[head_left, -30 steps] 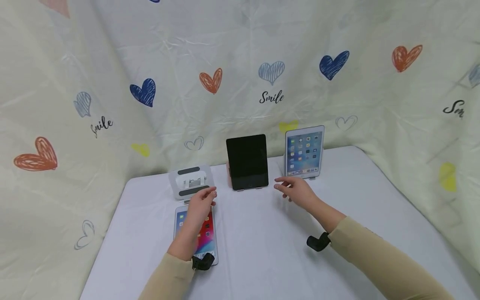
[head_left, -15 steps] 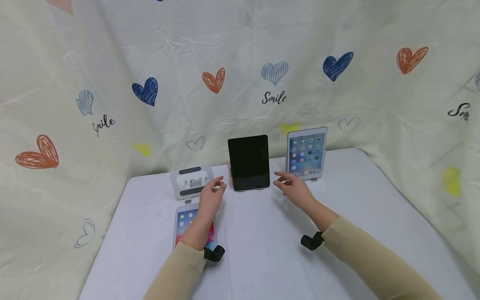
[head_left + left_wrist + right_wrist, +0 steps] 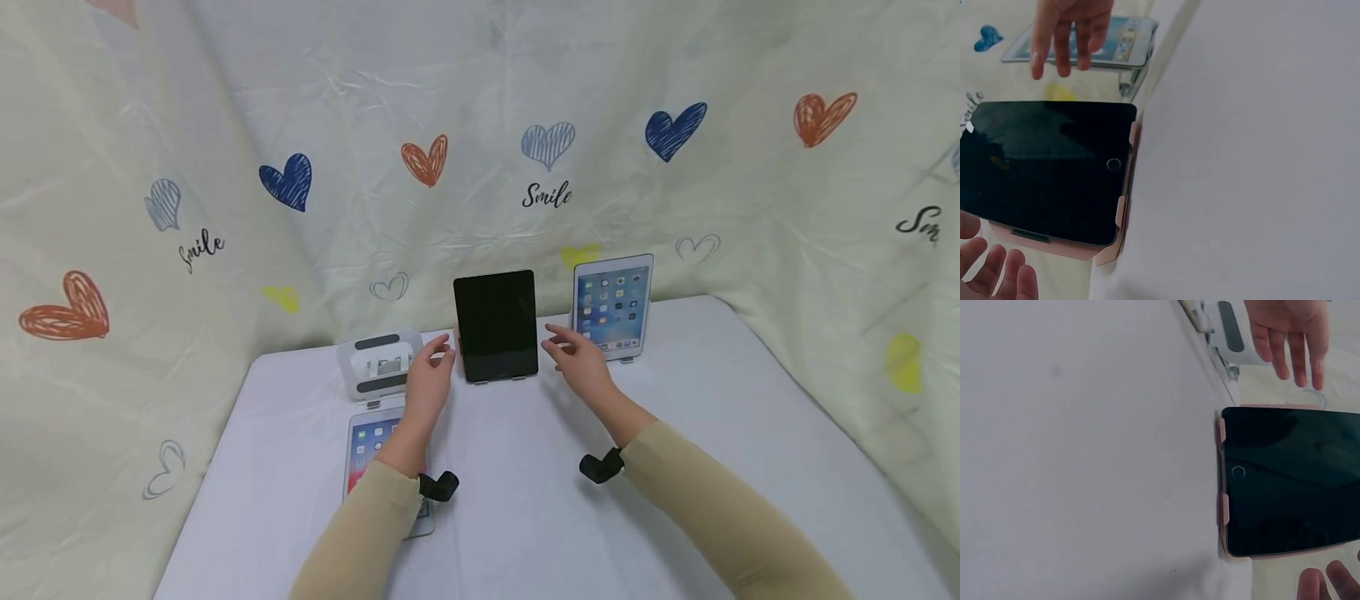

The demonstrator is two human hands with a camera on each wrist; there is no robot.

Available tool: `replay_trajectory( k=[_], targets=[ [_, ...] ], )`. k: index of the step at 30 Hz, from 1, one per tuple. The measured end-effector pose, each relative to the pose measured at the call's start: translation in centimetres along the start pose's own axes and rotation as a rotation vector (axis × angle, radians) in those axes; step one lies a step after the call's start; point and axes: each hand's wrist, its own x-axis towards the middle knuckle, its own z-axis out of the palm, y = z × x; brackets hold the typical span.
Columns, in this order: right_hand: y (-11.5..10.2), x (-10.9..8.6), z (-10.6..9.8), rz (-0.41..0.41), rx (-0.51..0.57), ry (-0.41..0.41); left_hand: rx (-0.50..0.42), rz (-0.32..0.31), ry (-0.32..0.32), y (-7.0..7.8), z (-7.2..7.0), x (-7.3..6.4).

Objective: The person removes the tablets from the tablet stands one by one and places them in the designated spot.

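Observation:
A tablet with a dark screen (image 3: pixel 495 325) leans upright on a pink stand (image 3: pixel 1120 211), whose two lips hold its lower edge. My left hand (image 3: pixel 429 379) is at the tablet's left side and my right hand (image 3: pixel 585 367) at its right. Both hands are held in the air with fingers loosely bent and nothing in them. In both wrist views a gap shows between the fingers and the tablet's edges. Under my left forearm lies a white tablet with a lit screen (image 3: pixel 367 442), partly covered by the sleeve.
A white-framed tablet with app icons (image 3: pixel 611 304) stands on a stand at the back right. A grey-white stand with dark pads (image 3: pixel 378 367) holds no tablet at the back left. Behind the white-covered table (image 3: pixel 517 483) hangs a cloth (image 3: pixel 480 83) printed with hearts.
My left hand has moved right and forward, from over the lit tablet to beside the dark one. My right hand has shifted slightly forward and left. The tablets stay in place.

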Motion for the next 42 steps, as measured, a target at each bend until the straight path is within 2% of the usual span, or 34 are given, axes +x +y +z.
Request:
replay_trajectory(
  k=[11,19,31,42],
  targets=[
    [-0.6,1.9,1.2,0.002,0.068,0.048,0.018,0.052,0.005,0.7,0.5,1.7],
    [-0.9,2.8,1.3,-0.029,0.029,0.046,0.012,0.061,0.008,1.3,0.9,2.4],
    [-1.3,3.4,1.5,-0.027,0.026,0.056,0.029,0.091,-0.011,1.7,1.2,2.7],
    [-1.4,3.7,1.8,-0.026,0.032,0.065,0.029,0.089,-0.011,1.9,1.0,2.7]
  ],
)
